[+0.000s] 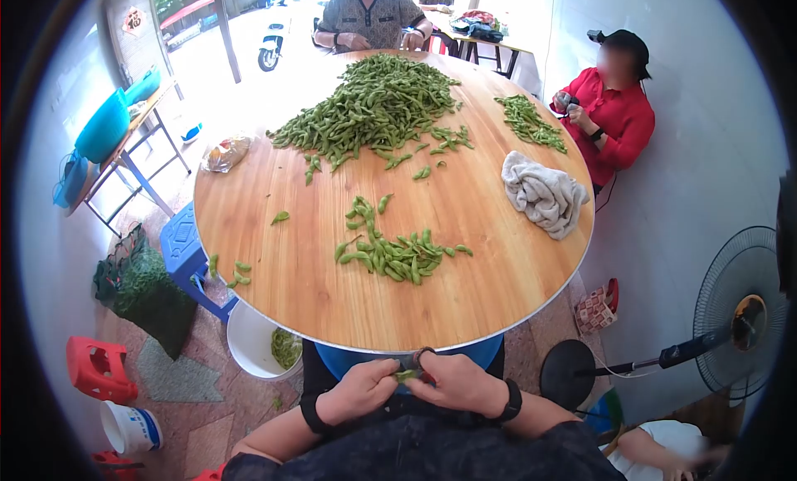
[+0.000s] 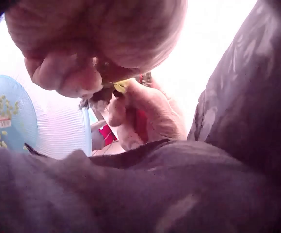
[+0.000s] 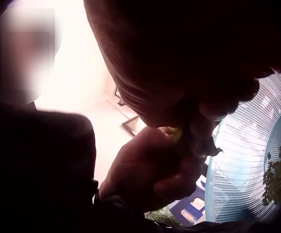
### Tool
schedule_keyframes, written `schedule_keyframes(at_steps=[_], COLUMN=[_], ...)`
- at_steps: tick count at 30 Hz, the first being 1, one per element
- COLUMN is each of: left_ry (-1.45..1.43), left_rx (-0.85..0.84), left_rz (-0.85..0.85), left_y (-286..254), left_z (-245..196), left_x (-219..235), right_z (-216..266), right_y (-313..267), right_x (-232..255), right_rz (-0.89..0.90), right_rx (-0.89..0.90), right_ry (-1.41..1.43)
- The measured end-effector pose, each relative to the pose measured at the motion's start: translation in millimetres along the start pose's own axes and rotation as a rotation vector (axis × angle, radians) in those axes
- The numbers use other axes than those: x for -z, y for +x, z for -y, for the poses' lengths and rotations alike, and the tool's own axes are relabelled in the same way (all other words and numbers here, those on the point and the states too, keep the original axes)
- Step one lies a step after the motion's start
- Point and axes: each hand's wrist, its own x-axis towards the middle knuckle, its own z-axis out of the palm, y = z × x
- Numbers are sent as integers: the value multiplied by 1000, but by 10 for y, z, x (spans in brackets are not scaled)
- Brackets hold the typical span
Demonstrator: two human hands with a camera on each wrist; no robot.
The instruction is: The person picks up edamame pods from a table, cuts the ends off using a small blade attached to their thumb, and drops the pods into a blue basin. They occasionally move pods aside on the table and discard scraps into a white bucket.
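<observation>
Both hands meet in front of the person's body, at the near edge of the round table, over a blue basket (image 1: 332, 361). A green soybean pod (image 1: 406, 376) is pinched between them. The left hand (image 1: 363, 390) grips one end with thumb and curled fingers. From the other side, the right hand (image 1: 463, 386) pinches the pod too. Fingers hide most of it; a yellow-green bit (image 2: 122, 86) shows in the left wrist view. Loose green beans (image 3: 278, 172) lie in the ribbed basket in the right wrist view. On the table ahead is a small group of pods (image 1: 407, 255).
A large pod heap (image 1: 374, 103) covers the far side of the wooden table (image 1: 282, 273). A grey cloth (image 1: 541, 195) lies at the right. A white bucket (image 1: 249, 344) with green scraps and a blue stool (image 1: 184, 247) stand left, a fan (image 1: 739, 315) right. Other people surround the table.
</observation>
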Motion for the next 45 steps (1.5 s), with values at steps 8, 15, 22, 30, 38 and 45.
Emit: schedule_keyframes(at_steps=[8,15,22,30,38,45], left_ry=[-310,-48,-671,-1094,446,-23], left_rx=[-14,175,181,179,134,71], left_rz=[-12,187,128,78,-912,-813], left_y=[48,60,9,-374,-1078,-743], left_z=[232,-171,11,136,689,185], left_x=[-225,-20,-78,203,993,693], right_z=[86,73,194,308,-954,-658], right_y=[-26,-73,54,416,901,797], right_x=[-8,299,270,309,975,868], right_rz=[-74,-211,26,273,-410,-285], right_rx=[122,-59,16,65,-64,22], right_ry=[-95,7,-55,-38,-639,-706])
